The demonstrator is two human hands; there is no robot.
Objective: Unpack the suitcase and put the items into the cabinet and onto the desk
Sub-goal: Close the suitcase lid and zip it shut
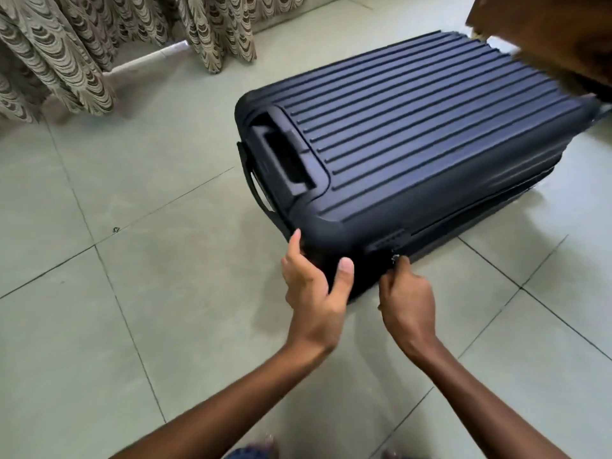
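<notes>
Blurred wooden furniture (pixel 546 34) is hiding the far corner of the ribbed, hard-shell suitcase (pixel 414 134) lying closed on the tiled floor (pixel 132 293). Left hand (pixel 314 293) is gripping its rounded near corner; right hand (pixel 407 299) is pinching the metal zipper pull (pixel 395 259).

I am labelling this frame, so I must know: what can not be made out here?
- Suitcase contents, head view: the case is closed over them.
- Zipper pull, head view: tiny, half covered by fingers of the right hand.
- Wooden furniture, head view: blurred, cut by the top right edge; hides the case's far corner.
</notes>
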